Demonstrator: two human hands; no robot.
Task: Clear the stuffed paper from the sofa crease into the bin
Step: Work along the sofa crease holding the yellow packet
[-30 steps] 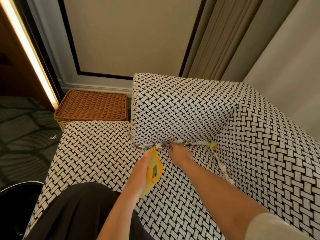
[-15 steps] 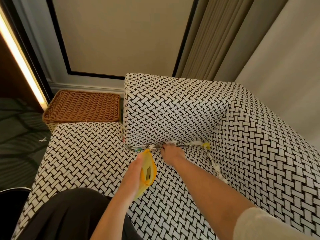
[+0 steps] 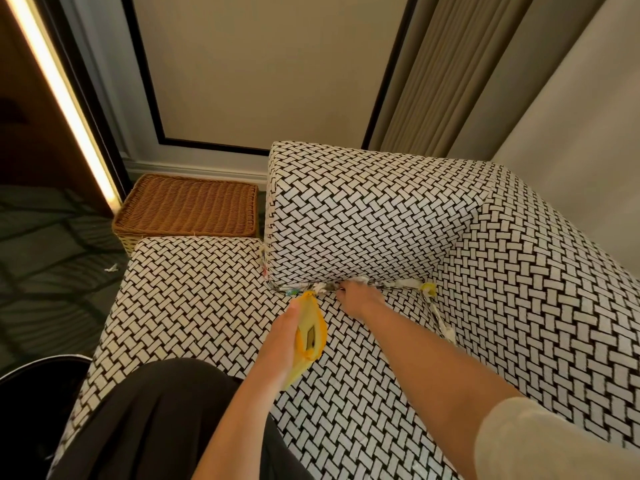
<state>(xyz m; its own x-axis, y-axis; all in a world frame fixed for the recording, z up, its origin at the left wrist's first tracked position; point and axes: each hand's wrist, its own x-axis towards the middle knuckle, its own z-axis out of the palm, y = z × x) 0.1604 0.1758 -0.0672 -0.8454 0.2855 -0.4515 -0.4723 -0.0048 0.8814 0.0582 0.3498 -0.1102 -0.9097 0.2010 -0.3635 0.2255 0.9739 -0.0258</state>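
Across the sofa (image 3: 194, 289), with the bin (image 3: 34, 386) well apart at my lower left, stuffed paper (image 3: 410, 284) ran left-to-right along the crease under the back cushion (image 3: 363, 220). My right hand (image 3: 360, 300), the nearer, had its fingertips at it; pinching or not, I could not tell. My left hand (image 3: 282, 341) gripped a yellow wrapper (image 3: 311, 336).

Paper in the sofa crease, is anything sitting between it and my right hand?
Nothing visible. The right hand is right at the crease, against the stuffed paper. The left hand holds a yellow packet just to the left, beside the reach rather than across it.
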